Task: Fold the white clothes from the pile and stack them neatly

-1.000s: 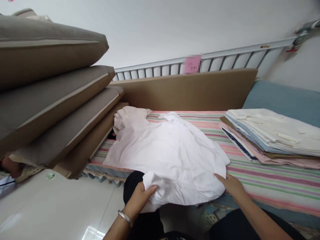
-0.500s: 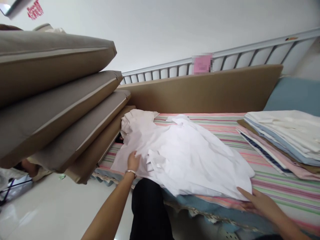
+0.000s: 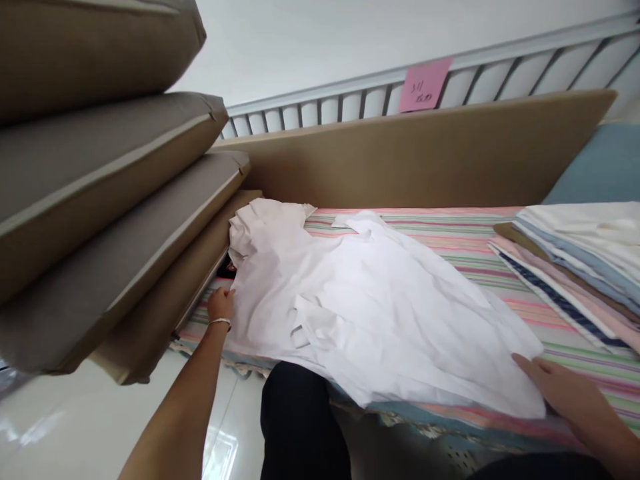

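Note:
A white shirt (image 3: 390, 293) lies spread on a striped bed sheet (image 3: 470, 240), with creases and a loose folded strip near its front edge. Its ruffled part at the far left rests against the stacked cushions. My left hand (image 3: 221, 304), a bracelet on its wrist, is closed at the shirt's left edge, pinching the cloth. At the opposite end my right hand (image 3: 560, 383) holds the lower right corner between thumb and fingers; some of those fingers are hidden under the fabric.
Thick brown-grey cushions (image 3: 165, 207) are stacked at the left, overhanging the bed edge. A pile of folded clothes (image 3: 585, 267) sits at the right. Behind stand a brown board (image 3: 400, 167) and a grey railing with a pink note (image 3: 425, 85). My knee (image 3: 300, 413) touches the front.
My left hand has moved left from on top of the shirt to its left edge and closed there. The right hand has drawn the other corner a little rightward. The view has shifted.

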{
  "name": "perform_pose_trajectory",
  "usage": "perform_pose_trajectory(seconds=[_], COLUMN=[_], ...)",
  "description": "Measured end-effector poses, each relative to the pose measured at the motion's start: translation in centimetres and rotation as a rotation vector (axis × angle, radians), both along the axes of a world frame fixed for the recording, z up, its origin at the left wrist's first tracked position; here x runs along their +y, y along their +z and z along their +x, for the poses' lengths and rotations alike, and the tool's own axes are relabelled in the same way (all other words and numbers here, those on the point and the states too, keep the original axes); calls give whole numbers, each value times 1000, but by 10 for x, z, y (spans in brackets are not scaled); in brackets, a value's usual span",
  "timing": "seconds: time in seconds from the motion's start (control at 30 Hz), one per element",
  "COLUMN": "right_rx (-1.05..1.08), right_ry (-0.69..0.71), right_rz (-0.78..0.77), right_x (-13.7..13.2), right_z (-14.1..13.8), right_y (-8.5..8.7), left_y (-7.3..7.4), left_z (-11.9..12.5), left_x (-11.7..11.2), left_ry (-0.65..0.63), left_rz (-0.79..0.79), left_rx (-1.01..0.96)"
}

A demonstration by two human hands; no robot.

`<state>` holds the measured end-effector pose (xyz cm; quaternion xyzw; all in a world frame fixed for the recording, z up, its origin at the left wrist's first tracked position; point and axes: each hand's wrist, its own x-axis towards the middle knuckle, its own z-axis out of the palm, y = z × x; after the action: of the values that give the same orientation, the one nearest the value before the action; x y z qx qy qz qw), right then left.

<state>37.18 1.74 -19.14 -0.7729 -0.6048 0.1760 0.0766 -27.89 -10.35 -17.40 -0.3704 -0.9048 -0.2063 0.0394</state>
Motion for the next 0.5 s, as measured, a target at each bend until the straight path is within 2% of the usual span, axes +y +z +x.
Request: perform_pose_trajectory(seconds=[0.07, 0.27, 0.4, 0.5], right_rx=[-87, -254, -310, -308], right_ry=[36, 53, 24, 27], right_rz=[-43, 2, -31, -41], right_x=[-1, -12, -13, -12], right_z=[-1, -5, -2, 1], right_y=[-6, -11, -9, -11], left_y=[-2, -8, -12, -13], left_z=[1, -4, -17, -23], left_x=[-3, -8, -7, -4], left_ry=[26, 130, 112, 95], left_rz=[7, -75, -168, -179], left_rx=[37, 57, 23, -9])
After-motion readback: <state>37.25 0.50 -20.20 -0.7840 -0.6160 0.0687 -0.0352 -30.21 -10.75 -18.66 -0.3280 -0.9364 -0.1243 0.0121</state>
